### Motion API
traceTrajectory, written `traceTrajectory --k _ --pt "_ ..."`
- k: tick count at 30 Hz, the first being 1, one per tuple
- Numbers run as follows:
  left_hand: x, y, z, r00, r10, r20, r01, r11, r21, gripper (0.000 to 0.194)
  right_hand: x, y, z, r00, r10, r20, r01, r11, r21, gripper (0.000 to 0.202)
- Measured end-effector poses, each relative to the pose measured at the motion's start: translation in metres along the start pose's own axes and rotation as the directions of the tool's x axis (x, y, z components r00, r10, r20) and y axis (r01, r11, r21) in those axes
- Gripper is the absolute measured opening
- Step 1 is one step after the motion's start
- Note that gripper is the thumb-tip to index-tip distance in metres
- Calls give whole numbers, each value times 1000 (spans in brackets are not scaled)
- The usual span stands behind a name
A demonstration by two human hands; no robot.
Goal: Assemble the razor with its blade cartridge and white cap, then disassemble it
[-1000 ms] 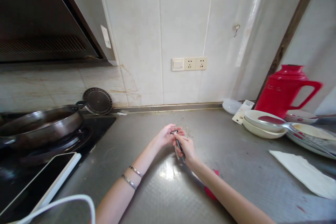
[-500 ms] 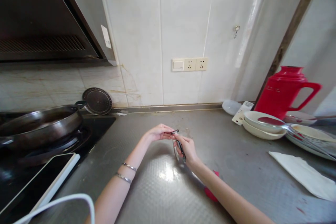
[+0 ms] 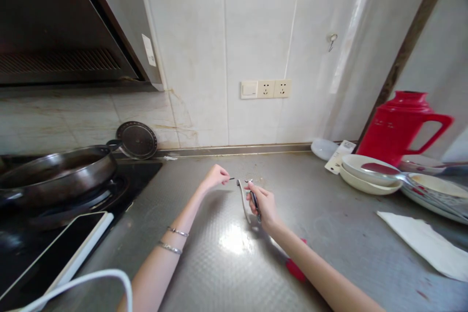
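Note:
My left hand (image 3: 216, 176), with two silver bracelets at its wrist, pinches a short thin black piece (image 3: 231, 179) between its fingertips. Across a small gap, my right hand (image 3: 262, 204) is closed around a dark-handled tool with a shiny metal tip (image 3: 255, 204); its exact kind is too small to tell. A pale grey cord (image 3: 243, 200) with a dark end hangs or lies just left of the right fingers; whether they grip it is unclear. Under my right forearm, a red object (image 3: 295, 270) is partly hidden.
Left on the cooktop are a pan (image 3: 58, 170) and a phone (image 3: 58, 258), with a white cable (image 3: 117, 273) in front. To the right stand a red jug (image 3: 398, 126), stacked bowls (image 3: 369, 185) and a folded white cloth or paper (image 3: 424, 243). Sockets (image 3: 266, 89) are on the wall.
My left hand has drawn away to the left from the right hand, carrying the thin black piece. The cord now shows apart from the left fingers. My right hand has barely moved.

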State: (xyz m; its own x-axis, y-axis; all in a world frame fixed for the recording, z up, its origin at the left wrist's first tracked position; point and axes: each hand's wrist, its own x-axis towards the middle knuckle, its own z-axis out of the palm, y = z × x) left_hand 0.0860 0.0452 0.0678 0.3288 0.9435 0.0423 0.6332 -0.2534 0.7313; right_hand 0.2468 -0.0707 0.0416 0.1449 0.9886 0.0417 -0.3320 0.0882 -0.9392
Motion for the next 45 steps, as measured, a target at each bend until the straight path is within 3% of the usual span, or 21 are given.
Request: traceTrajectory --k 4,11,15,19,23,26,29,33,37,41,45 --pt "2 -15 -3 998 45 -50 -38 990 136 13 2 1 -3 1000 -1 -12 1 1000 14 46" --pt "-2 -22 4 975 208 74 -220 945 241 23 4 3 -4 999 36 -21 -35 999 30 46" --pt "-2 -19 4 969 248 -9 -239 943 232 28 5 2 -4 999 42 -25 -42 999 31 46" --pt "-2 -4 -2 957 269 -110 -244 949 199 26 6 1 -4 1000 15 -19 -14 1000 21 47" --pt "-11 13 1 944 305 -125 -293 950 109 23 8 -2 -5 999 -19 -39 18 1000 -7 45" --pt "-27 14 17 940 294 -172 -300 954 -10 20 11 -4 -7 999 -17 -37 17 1000 6 41" --pt "-49 10 38 959 240 -152 -265 948 -175 20 13 -5 -8 999 -34 -41 35 999 35 38" --pt "-72 10 55 975 161 -154 -205 918 -340 22 13 -8 -6 984 -177 -36 173 981 -88 32" --pt "-82 18 62 985 162 -64 -170 817 -550 36 8 -11 -2 937 -347 35 347 916 -203 25" --pt "-88 25 69 970 242 -9 -184 713 -677 46 1 -14 2 932 -342 116 361 902 -237 26" --pt "-91 26 73 973 227 27 -132 656 -743 44 -4 -18 5 929 -340 145 369 885 -284 25"
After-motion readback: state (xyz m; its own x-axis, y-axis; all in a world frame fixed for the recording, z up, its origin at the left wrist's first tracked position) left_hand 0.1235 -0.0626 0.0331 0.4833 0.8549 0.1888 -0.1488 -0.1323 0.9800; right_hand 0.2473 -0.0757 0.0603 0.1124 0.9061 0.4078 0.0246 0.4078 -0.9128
